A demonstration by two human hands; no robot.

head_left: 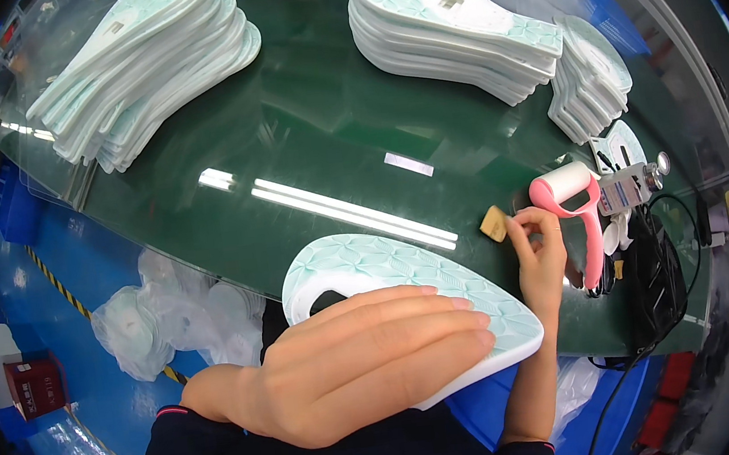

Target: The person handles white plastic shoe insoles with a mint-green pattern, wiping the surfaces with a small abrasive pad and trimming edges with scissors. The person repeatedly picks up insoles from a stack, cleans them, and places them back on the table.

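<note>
Your left hand (354,368) grips the pale green panel (391,259) aslant over the table's (308,126) near edge, fingers laid flat across its face, probably to steady it one-handed. Your right hand's (542,248) fingertips, drawn narrow, meet the yellow block (494,224); whether pinched, cannot tell. Stacked panels (452,47) sit far back, presumably leaving working room.

1 block (495,224) lies left of 1 roller (566,180).
</note>
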